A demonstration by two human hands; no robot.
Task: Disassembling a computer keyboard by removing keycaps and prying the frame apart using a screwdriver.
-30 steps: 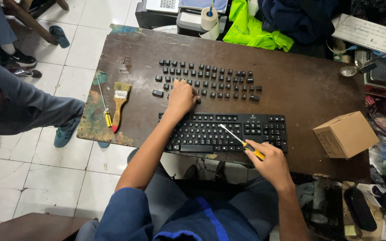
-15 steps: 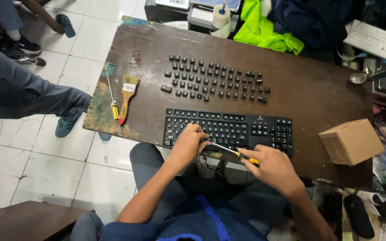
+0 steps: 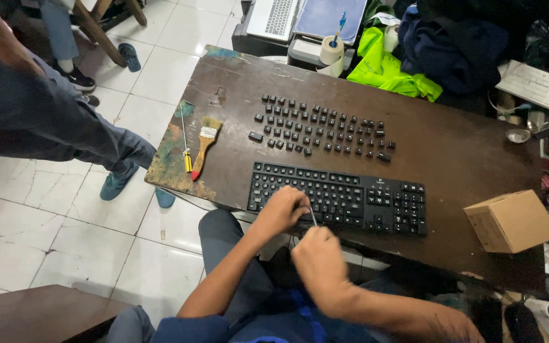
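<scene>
- Gripping a thin screwdriver (image 3: 313,216), the right hand (image 3: 320,259) is clenched around its handle, tip set at the near edge of the black keyboard (image 3: 338,198).
- The left hand (image 3: 283,209) is curled on the keys beside the tip.
- Both forearms are angled up from the lap.
</scene>
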